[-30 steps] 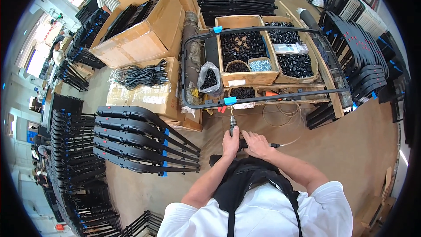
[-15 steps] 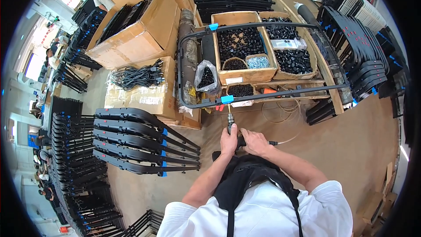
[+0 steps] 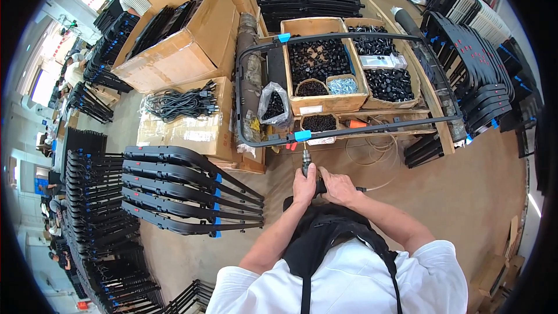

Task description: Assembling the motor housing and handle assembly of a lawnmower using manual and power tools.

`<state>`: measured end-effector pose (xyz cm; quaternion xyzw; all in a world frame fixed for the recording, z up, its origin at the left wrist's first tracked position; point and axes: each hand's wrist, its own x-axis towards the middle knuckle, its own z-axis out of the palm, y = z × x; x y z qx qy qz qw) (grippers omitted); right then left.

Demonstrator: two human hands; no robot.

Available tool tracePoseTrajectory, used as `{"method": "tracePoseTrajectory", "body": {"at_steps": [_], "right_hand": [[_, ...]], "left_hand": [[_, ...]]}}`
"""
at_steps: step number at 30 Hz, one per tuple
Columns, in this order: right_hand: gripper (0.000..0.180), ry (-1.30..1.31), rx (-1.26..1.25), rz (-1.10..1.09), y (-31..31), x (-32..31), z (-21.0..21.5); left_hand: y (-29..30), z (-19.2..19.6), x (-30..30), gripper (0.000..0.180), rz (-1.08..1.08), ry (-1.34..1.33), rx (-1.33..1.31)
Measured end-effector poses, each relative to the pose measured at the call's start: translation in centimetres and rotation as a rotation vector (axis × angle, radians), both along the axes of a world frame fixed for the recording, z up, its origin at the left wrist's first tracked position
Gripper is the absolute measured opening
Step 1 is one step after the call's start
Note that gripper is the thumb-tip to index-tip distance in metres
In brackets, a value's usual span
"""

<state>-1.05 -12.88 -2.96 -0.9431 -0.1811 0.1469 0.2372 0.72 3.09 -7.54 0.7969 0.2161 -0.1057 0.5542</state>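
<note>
With both hands I hold a drill (image 3: pixel 306 158), its bit pointing away from me at the near rail of a black tubular frame (image 3: pixel 372 126). The bit's tip is at the rail beside a piece of blue tape (image 3: pixel 302 135); whether it has entered the rail I cannot tell. My left hand (image 3: pixel 304 185) is closed round the drill's body behind the chuck. My right hand (image 3: pixel 339 188) is closed over its rear part, which it mostly hides. A thin hose or cable leads off to the right. The frame lies across a bench, around boxes of small parts.
Wooden boxes (image 3: pixel 328 104) inside the frame hold black knobs and screws. A clear bag (image 3: pixel 274 117) of black parts stands left of them. Bent black tubes (image 3: pixel 168 189) are stacked at left. Coiled cables (image 3: pixel 181 103) lie on a carton. A person (image 3: pixel 133 0) stands far left.
My hands and the drill stay in nearly the same place at the frame's near rail. The surroundings have shifted only slightly in view.
</note>
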Motion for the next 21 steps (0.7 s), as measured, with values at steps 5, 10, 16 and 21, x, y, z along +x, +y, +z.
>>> {"method": "tracePoseTrajectory", "body": {"at_steps": [5,10,16,21], "right_hand": [[0.088,0.049,-0.030,-0.020,0.0,0.5,0.6],[0.062,-0.096,0.037,0.061,0.8,0.2,0.2],[0.060,-0.059,0.069,0.044,1.0,-0.2,0.9],[0.057,-0.057,0.038,0.041,1.1,-0.8,0.8]], "left_hand": [[-0.2,1.1,0.6,0.057,-0.007,0.025,-0.013],[0.5,0.3,0.8,0.057,-0.031,0.055,-0.041],[0.7,0.3,0.0,0.059,-0.038,0.080,-0.113],[1.4,0.1,-0.4,0.059,-0.104,0.113,-0.116]]}}
